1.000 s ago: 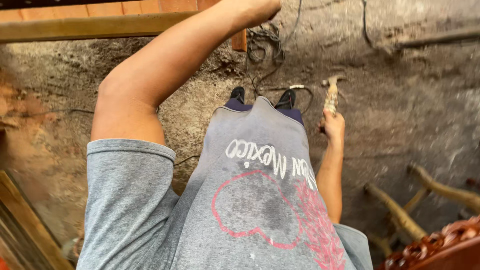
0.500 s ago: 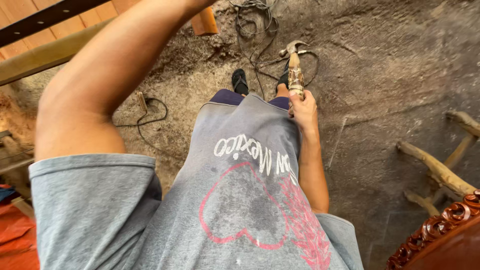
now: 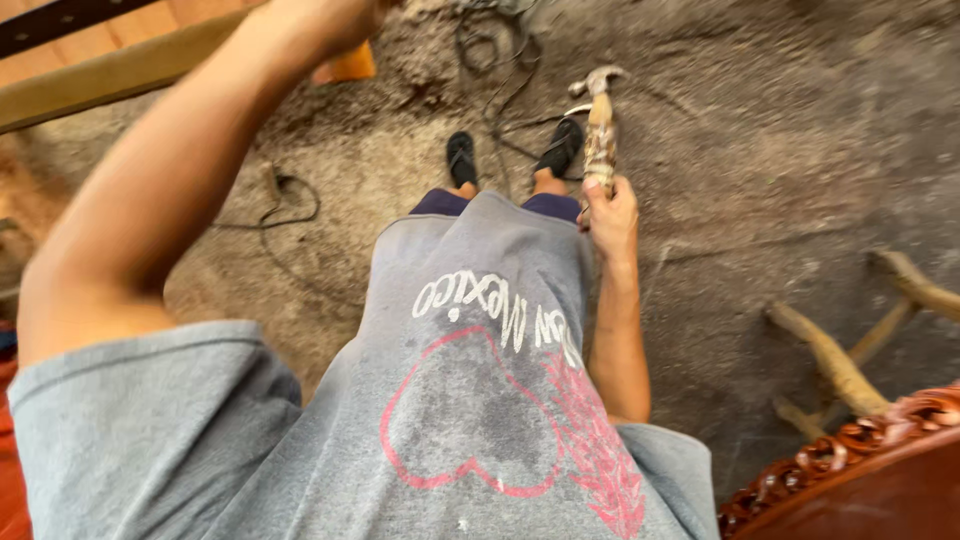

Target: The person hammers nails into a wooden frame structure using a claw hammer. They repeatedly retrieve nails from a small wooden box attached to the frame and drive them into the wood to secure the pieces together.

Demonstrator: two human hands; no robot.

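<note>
My right hand (image 3: 612, 215) hangs by my right hip, closed around the taped wooden handle of a claw hammer (image 3: 599, 130). The hammer's metal head points forward, over the dirt floor beside my right foot. My left arm reaches up and forward across the left of the view. My left hand (image 3: 322, 18) is cut off by the top edge, just above an orange wooden block (image 3: 350, 66). Whether it grips the block is hidden. My grey shirt fills the lower middle.
Black cables (image 3: 492, 62) lie tangled on the dirt floor ahead of my sandalled feet (image 3: 461, 157). A wooden beam (image 3: 110, 72) runs across the top left. Rough branch-like legs (image 3: 832, 356) and a carved red-brown wooden piece (image 3: 850, 470) stand at the right.
My right hand has swung the hammer from out at my right side in towards my hip. My left arm has shifted left in the view, and the view has tilted.
</note>
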